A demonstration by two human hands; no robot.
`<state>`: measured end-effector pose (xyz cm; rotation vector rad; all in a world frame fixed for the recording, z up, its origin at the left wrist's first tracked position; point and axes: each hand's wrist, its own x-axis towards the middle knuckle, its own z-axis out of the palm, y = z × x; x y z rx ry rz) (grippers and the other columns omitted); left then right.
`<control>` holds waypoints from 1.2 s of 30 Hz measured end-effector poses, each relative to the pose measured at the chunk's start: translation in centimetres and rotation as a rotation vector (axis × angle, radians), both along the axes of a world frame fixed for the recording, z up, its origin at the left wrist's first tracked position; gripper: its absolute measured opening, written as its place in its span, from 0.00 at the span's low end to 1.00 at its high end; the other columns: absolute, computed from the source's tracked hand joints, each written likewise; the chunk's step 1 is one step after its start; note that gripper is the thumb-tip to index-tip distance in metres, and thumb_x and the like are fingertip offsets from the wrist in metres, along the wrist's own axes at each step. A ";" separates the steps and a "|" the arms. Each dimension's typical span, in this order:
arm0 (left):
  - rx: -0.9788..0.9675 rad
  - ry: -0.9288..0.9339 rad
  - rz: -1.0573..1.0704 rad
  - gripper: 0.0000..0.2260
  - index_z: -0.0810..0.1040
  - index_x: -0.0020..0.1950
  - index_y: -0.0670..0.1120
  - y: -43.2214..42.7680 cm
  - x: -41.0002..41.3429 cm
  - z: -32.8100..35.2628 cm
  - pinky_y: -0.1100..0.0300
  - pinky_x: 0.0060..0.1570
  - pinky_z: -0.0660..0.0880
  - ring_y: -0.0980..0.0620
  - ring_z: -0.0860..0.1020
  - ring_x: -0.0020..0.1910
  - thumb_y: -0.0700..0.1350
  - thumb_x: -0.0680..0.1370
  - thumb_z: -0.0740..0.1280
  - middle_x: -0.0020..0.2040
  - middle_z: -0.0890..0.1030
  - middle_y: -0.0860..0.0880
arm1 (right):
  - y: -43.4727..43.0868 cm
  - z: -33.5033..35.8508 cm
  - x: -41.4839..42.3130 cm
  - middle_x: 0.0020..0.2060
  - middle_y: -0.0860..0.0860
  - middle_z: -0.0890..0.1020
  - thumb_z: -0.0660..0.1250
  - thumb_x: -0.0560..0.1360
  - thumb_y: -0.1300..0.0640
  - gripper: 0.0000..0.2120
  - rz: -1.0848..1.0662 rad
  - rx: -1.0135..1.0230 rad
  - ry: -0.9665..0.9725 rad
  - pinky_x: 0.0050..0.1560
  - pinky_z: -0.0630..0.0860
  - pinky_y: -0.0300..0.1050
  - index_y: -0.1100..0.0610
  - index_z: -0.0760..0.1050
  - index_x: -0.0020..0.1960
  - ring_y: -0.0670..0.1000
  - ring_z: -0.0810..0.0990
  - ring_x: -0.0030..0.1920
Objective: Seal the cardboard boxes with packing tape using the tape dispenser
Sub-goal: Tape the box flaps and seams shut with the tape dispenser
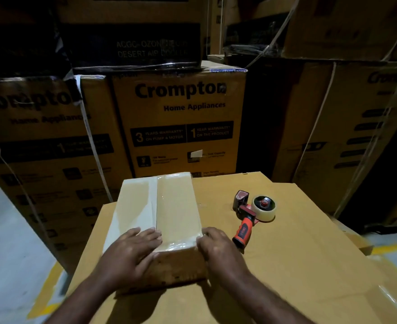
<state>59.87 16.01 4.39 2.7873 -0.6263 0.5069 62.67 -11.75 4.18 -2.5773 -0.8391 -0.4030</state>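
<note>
Stacked cartons (pixel 181 127) are standing behind the small box (pixel 176 206). A flat cardboard desk (pixel 298 265) is carrying it. Glossy tape is already running across its top. My left grip (pixel 132 251) is pressing down, fingers spread flat, on its near edge. My right grip (pixel 218 246) is curling round its near right corner. The tape dispenser (pixel 251 213) is lying just right of the box, its long axis running away from me and its handle pointing back toward my right grip, the nearer one.
</note>
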 end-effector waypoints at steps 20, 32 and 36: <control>0.151 0.430 0.371 0.28 0.49 0.84 0.51 -1.2 12.9 2.8 0.29 0.74 0.38 0.49 0.44 0.83 0.60 0.86 0.44 0.84 0.46 0.53 | 5.8 3.6 1.3 0.80 0.58 0.40 0.49 0.84 0.39 0.30 -0.152 -0.337 0.413 0.76 0.49 0.66 0.50 0.47 0.81 0.60 0.38 0.80; 0.075 0.361 0.432 0.22 0.67 0.76 0.52 1.1 21.7 2.2 0.26 0.73 0.44 0.45 0.61 0.77 0.58 0.86 0.47 0.77 0.68 0.51 | 7.3 4.9 6.5 0.65 0.53 0.70 0.58 0.82 0.44 0.12 -0.196 -0.299 0.237 0.68 0.67 0.63 0.48 0.69 0.62 0.56 0.67 0.69; 0.048 0.309 0.416 0.23 0.66 0.78 0.53 0.5 20.6 2.2 0.28 0.73 0.45 0.45 0.62 0.77 0.58 0.86 0.48 0.77 0.69 0.51 | 10.3 4.0 14.5 0.70 0.55 0.68 0.56 0.83 0.48 0.15 -0.181 -0.226 0.216 0.65 0.70 0.62 0.50 0.65 0.68 0.58 0.66 0.71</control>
